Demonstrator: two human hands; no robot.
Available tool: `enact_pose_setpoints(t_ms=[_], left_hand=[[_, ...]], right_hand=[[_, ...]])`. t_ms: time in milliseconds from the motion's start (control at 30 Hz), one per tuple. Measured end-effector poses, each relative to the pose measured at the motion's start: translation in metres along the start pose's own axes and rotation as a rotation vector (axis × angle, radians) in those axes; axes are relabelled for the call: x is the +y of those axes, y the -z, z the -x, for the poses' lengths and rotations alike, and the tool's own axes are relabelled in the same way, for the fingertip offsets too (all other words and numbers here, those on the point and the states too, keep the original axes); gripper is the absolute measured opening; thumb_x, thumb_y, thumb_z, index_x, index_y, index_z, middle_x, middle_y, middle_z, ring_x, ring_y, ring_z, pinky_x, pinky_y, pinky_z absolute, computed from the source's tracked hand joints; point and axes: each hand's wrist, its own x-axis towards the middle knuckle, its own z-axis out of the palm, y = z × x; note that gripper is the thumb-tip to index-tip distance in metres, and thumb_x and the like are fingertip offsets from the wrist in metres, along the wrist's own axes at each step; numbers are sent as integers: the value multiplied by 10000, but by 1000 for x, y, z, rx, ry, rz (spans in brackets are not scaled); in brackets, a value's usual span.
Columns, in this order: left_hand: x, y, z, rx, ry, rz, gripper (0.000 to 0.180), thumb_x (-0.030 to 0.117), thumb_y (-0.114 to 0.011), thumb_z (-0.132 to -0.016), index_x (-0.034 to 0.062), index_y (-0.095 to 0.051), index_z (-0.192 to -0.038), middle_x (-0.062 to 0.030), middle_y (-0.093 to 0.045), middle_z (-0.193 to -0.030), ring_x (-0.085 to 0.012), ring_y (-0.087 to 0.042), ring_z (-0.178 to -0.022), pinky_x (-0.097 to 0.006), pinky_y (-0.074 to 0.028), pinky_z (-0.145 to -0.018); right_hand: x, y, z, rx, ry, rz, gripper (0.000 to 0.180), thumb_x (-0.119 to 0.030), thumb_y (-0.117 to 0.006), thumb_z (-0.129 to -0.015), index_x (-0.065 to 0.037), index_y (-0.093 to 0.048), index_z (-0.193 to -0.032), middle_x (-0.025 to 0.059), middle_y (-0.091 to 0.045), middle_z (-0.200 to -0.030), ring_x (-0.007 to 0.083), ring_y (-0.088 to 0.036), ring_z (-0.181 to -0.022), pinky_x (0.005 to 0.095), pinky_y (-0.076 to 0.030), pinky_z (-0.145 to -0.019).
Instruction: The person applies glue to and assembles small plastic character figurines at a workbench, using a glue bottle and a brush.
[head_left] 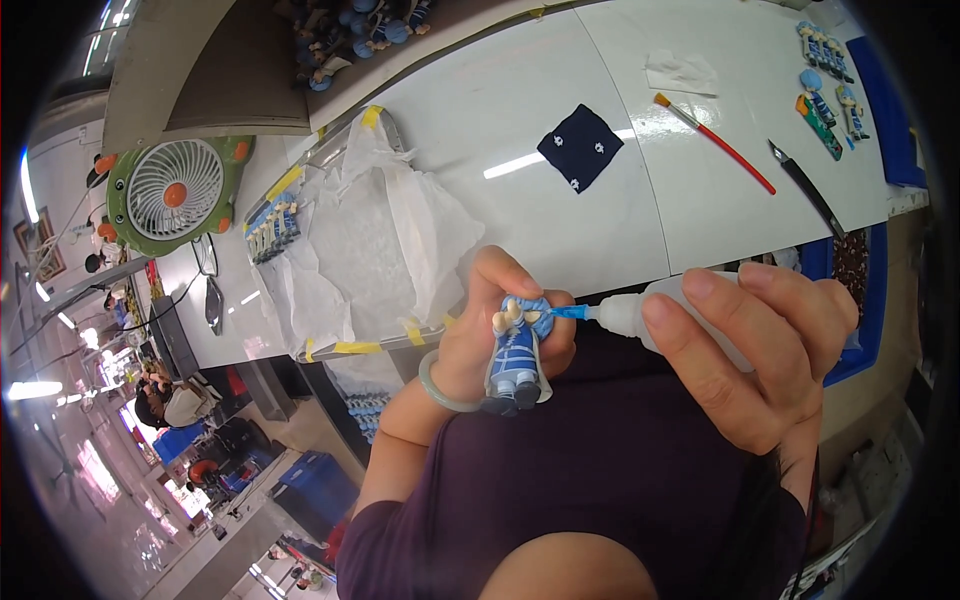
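My left hand (470, 335), with a pale bangle (447, 391) at its wrist, is closed around a small figurine (516, 358) in blue and white clothes. The figurine's light blue head end lies between thumb and fingers, its dark feet toward my body. In my right hand (755, 350) is a white squeeze bottle (622, 313), lying nearly level. Its blue needle tip (569, 311) points left and meets the figurine's head area; whether it actually touches cannot be made out. My palm and fingers hide most of the bottle.
A paper-lined tray (355, 348) with several figurines (272, 228) stands left, beside a green fan (178, 192). Across the white table (470, 110) lie a dark cloth (580, 148), a red-handled brush (720, 147), a knife (805, 187) and more figurines (825, 52). Blue bins (882, 112) line the right.
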Motion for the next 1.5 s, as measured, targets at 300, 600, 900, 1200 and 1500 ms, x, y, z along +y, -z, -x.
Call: enact_pose_setpoints(t_ms=[300,600,900,1200,1500], left_hand=[[1,5,-4,-63,21,57,296,395,-448,-864,185,-347,-1047,-119,-408,-662,-141,-337,-477,-242,-315,-440],[-1,2,-3,-26,-103,-117,291,411,-419,-873,172,-349,-1022,-118,-405,-680,-135,-315,-494,-249,-317,-467],[0,-6,-5,-26,-327,-511,275,395,-370,-896,160,-333,-1035,-143,-426,-716,-155,-391,-527,-252,-367,-477],[-11,9,-20,-145,-635,-1048,318,104,-405,-865,76,-224,-1124,-216,-424,-908,-197,-423,-752,-325,-378,-698],[19,1,-4,-44,-156,-1008,322,203,-369,-825,-22,-455,-1038,-141,-536,-899,-244,-526,-773,-305,-406,-712]], right_hand=[[52,-25,10,105,-535,-538,303,25,-585,-650,-42,-608,-944,73,-584,-939,203,-530,-894,285,-412,-793],[191,-77,55,172,-891,-216,307,-131,-616,-752,-38,-542,-1034,74,-618,-916,154,-584,-850,249,-442,-714],[162,-65,51,281,-795,99,286,-89,-622,-750,-17,-504,-1001,95,-566,-964,155,-549,-882,240,-436,-754],[-5,-66,26,-196,-457,-1360,471,-212,-746,-650,-64,-505,-1027,64,-566,-854,162,-563,-690,241,-431,-540],[-14,-65,11,-20,-149,-964,299,-28,-693,-617,-50,-570,-889,74,-550,-709,213,-551,-595,288,-447,-510]])
